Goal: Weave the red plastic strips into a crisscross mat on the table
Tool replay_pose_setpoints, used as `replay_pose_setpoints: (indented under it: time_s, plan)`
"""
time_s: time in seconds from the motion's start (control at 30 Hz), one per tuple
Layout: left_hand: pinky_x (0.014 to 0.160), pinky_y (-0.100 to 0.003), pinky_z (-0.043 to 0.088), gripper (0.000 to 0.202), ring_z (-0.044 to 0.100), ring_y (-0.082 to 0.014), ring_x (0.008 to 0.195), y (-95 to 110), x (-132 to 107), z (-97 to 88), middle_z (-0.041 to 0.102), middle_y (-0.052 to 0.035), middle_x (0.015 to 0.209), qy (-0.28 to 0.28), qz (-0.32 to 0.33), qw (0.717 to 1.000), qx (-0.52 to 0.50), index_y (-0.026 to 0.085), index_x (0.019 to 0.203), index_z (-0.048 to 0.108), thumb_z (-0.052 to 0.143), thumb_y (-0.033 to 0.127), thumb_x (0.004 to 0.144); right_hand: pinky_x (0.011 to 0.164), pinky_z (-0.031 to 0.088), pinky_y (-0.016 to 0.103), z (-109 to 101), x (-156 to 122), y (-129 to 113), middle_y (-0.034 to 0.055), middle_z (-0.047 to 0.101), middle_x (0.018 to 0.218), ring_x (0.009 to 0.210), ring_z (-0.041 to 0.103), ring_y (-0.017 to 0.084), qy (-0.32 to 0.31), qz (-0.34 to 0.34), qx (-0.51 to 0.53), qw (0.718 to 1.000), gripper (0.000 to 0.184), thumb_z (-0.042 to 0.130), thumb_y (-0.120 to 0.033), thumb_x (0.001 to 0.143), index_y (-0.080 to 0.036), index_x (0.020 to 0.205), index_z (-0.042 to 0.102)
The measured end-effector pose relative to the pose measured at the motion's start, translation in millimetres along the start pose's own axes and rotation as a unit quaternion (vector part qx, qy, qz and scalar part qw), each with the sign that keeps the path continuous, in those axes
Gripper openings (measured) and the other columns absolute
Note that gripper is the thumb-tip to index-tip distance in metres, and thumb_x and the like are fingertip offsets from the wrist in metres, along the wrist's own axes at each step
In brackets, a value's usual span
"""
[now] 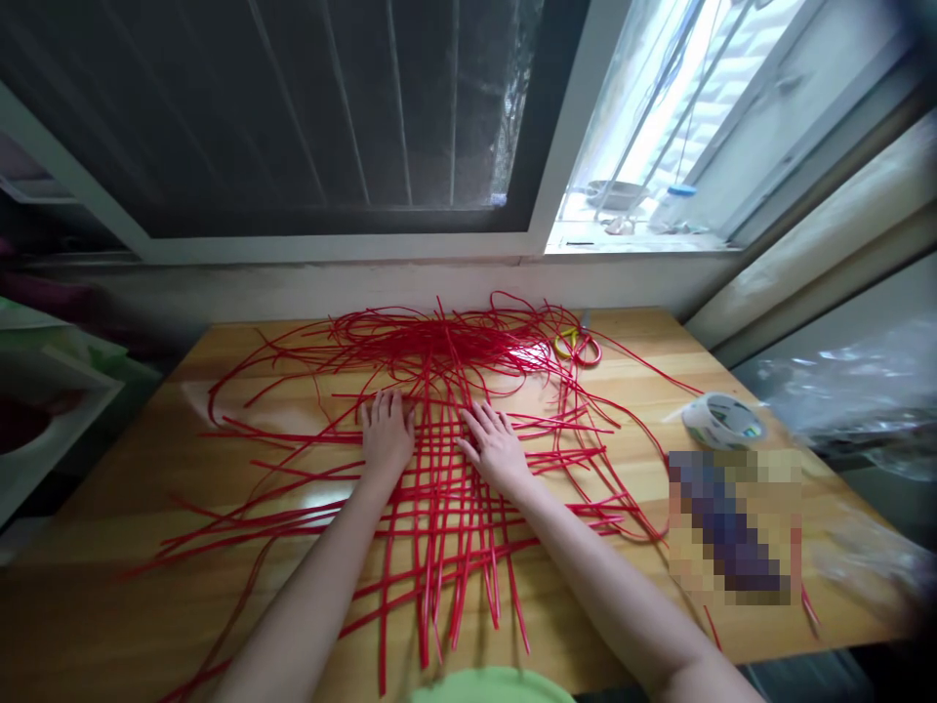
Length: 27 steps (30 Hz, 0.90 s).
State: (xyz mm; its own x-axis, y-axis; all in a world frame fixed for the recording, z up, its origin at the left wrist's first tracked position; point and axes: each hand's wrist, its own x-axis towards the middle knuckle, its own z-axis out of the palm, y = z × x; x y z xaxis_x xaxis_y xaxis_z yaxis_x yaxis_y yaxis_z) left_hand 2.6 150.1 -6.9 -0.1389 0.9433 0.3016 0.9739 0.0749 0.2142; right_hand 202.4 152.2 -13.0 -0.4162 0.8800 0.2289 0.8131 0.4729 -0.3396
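Observation:
Long red strands (pixel 439 517) cross over and under one another in an open lattice on the wooden table, their loose ends fanning out left, right and toward me. My left hand (pixel 387 436) lies flat on the lattice's upper left, fingers stretched away from me. On the upper right, my right hand (pixel 494 444) rests with its fingers spread across the strands. A gap with several crossing strands shows between the two hands. Behind them sits a tangled heap of red strands (pixel 439 337). What lies under my palms is hidden.
Scissors (pixel 578 344) with yellow and red handles lie by the heap. A roll of tape (pixel 723 420) stands at the right, above a blurred-out patch. The wooden table (pixel 95 527) meets a wall and window behind. A green rounded thing (pixel 494 686) shows at the near edge.

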Motion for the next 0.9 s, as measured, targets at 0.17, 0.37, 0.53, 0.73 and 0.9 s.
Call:
replay_pose_setpoints:
  time_s: [0.17, 0.37, 0.53, 0.73, 0.9]
  plan:
    - [0.104, -0.048, 0.021, 0.045, 0.032, -0.0283, 0.125, 4, 1, -9.9, 0.043, -0.0185, 0.13, 0.03, -0.001, 0.999, -0.029, 0.009, 0.124, 0.042, 0.035, 0.035, 0.087, 0.106, 0.02, 0.047, 0, -1, 1, 0.0076, 0.038, 0.137, 0.13, 0.027, 0.024, -0.004, -0.001, 0.0, 1.0, 0.05, 0.039, -0.044, 0.088, -0.02, 0.132, 0.038]
    - [0.075, -0.034, 0.043, 0.025, 0.057, -0.0213, 0.084, 10, -23, -53.5, 0.062, -0.0078, 0.089, -0.049, -0.002, 0.992, -0.118, 0.018, 0.094, 0.056, 0.04, 0.035, 0.085, 0.106, 0.027, 0.04, 0, -1, 7, 0.0092, 0.047, 0.129, 0.128, 0.03, 0.02, 0.063, 0.01, 0.08, 0.995, 0.042, 0.036, -0.037, 0.09, -0.015, 0.123, 0.048]
    - [0.055, -0.027, 0.035, 0.026, 0.055, -0.0168, 0.062, 13, -67, -70.5, 0.061, -0.0008, 0.068, -0.203, -0.021, 0.974, -0.099, 0.022, 0.072, 0.055, 0.043, 0.042, 0.082, 0.099, 0.037, 0.034, -5, 0, 10, 0.0076, 0.057, 0.118, 0.115, 0.047, 0.018, 0.093, 0.061, 0.238, 0.965, 0.034, 0.038, -0.032, 0.088, -0.018, 0.115, 0.054]
    - [0.059, -0.027, 0.034, 0.029, 0.055, -0.0174, 0.067, 21, -85, -67.3, 0.061, -0.0034, 0.074, -0.201, -0.013, 0.978, -0.062, 0.019, 0.076, 0.052, 0.047, 0.047, 0.08, 0.091, 0.044, 0.035, -16, 4, 19, 0.0059, 0.063, 0.107, 0.101, 0.057, 0.018, 0.091, 0.119, 0.469, 0.87, 0.028, 0.045, -0.031, 0.082, -0.02, 0.104, 0.059]
    - [0.058, -0.026, 0.035, 0.024, 0.056, -0.0166, 0.065, 19, -82, -62.1, 0.061, -0.0035, 0.074, -0.195, -0.036, 0.978, -0.061, 0.018, 0.086, 0.051, 0.042, 0.04, 0.084, 0.083, 0.047, 0.033, -34, -5, 8, 0.0036, 0.066, 0.096, 0.091, 0.061, 0.017, -0.018, 0.08, 0.432, 0.898, 0.023, 0.048, -0.026, 0.08, -0.021, 0.098, 0.062]
